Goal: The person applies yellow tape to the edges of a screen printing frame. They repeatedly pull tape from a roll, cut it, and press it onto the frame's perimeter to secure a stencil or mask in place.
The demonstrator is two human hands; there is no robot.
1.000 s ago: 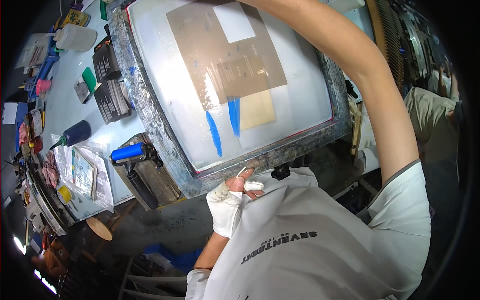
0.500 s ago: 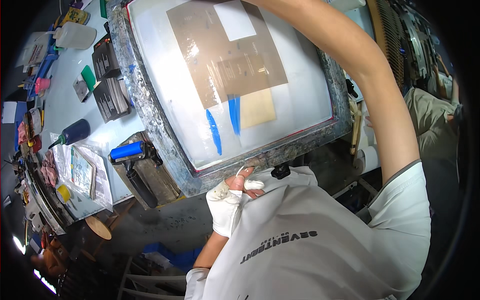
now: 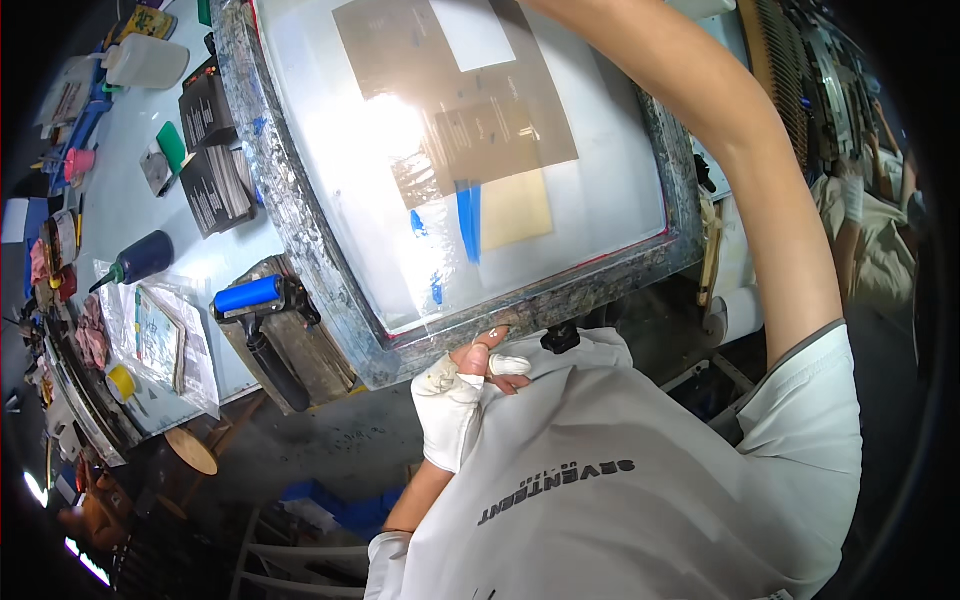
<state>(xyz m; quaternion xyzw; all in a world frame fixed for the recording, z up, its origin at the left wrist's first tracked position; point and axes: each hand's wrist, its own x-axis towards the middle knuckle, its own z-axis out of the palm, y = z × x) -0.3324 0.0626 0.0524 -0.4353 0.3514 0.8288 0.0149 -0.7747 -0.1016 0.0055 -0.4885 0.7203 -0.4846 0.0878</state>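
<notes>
In front of me lies a screen-printing frame (image 3: 560, 303) with stained grey edges and a pale mesh bearing a brown rectangular area (image 3: 460, 120). Blue tape strips (image 3: 468, 222) and a yellowish patch (image 3: 520, 208) show below the brown. At the frame's near edge is my left hand (image 3: 468, 385), in a white glove with some bare fingertips. Its thumb and fingers are curled together; anything between them is hidden. My right forearm (image 3: 690, 85) stretches forward over the frame's right side, its hand beyond the top edge of the view.
Left of the frame, a blue roller (image 3: 262, 297) rests on a worn block. Dark printed card stacks (image 3: 215, 190), a dark squeeze bottle (image 3: 145, 257), a bagged booklet (image 3: 160, 340) and a white jug (image 3: 147, 62) stand on the table. At far right sits another person in beige clothing (image 3: 880, 240).
Glare on the mesh has grown brighter and now covers part of the left blue strip. The surroundings have shifted slightly in view. My left hand stays by the near edge, still curled.
</notes>
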